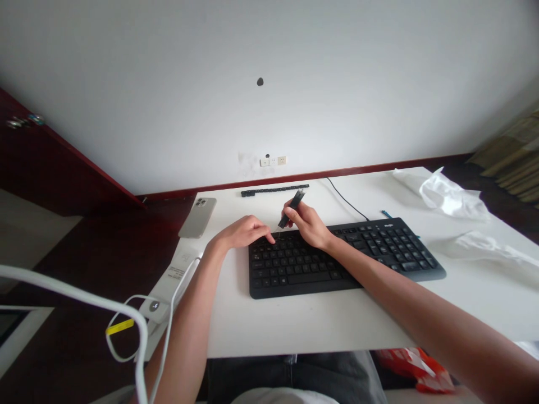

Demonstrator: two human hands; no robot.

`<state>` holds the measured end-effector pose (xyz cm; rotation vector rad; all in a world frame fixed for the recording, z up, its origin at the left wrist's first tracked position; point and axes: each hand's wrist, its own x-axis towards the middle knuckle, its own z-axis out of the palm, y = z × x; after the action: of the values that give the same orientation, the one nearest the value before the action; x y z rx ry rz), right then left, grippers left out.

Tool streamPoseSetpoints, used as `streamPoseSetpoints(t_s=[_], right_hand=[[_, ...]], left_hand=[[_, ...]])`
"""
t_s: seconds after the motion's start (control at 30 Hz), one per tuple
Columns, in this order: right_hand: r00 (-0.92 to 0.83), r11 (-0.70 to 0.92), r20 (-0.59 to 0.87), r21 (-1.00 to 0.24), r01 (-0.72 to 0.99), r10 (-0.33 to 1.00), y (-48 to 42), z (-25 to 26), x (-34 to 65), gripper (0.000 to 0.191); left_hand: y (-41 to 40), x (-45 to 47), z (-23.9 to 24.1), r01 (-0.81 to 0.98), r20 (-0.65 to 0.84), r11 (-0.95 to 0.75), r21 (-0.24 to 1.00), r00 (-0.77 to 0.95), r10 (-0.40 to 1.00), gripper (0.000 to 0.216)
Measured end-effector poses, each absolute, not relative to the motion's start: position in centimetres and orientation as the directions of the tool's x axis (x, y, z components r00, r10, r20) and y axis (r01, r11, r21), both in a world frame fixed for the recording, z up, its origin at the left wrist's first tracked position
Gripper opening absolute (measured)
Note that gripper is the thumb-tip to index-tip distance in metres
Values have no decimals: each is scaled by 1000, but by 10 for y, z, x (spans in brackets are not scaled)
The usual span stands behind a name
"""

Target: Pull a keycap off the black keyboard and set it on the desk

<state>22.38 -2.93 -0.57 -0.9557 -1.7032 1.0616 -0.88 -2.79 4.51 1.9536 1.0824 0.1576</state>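
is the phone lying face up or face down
Face down: the phone lies flat on the table, its camera lenses facing up.

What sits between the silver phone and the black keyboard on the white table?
In the head view, only the left hand lies between the silver phone and the black keyboard; otherwise bare white table.

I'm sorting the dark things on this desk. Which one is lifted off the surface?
The small black tool in the right hand; the keyboard and black strip lie flat.
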Motion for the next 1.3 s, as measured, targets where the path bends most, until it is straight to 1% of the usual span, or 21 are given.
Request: streamPoseSetpoints(t_s=[0.13,0.27,0.4,0.57,0.7,0.87,1.0,1.17,1.3], right_hand=[[-328,329,264,-930,162,907,-30,-4,225,42],[-356,329,257,-931,156,898,-30,-3,224,42],[-315,327,273,-936,130,909,-28,-5,224,41],[-249,282,249,-954,106,936,-27,-3,223,35],[-256,256,226,-963,90,940,-29,1,223,33],[-269,267,236,-960,86,934,-30,1,222,33],[-269,261,234,-963,68,934,-30,1,221,35],[-285,226,208,-974,33,936,-30,2,221,42],[-321,244,229,-970,5,919,-31,4,223,45]], left_hand=[[-29,-10,46,639,-318,-241,730,630,708,50],[-29,-10,46,619,-257,-273,736,629,733,49],[-29,-11,48,596,-225,-277,753,629,744,43],[-31,-11,51,592,-239,-261,762,632,737,35],[-31,-10,50,611,-253,-264,747,627,737,32],[-30,-10,49,629,-274,-267,730,627,729,32],[-31,-9,48,625,-275,-262,736,629,728,32],[-31,-9,50,604,-279,-254,756,647,709,31],[-31,-9,51,608,-290,-255,752,652,701,31]])
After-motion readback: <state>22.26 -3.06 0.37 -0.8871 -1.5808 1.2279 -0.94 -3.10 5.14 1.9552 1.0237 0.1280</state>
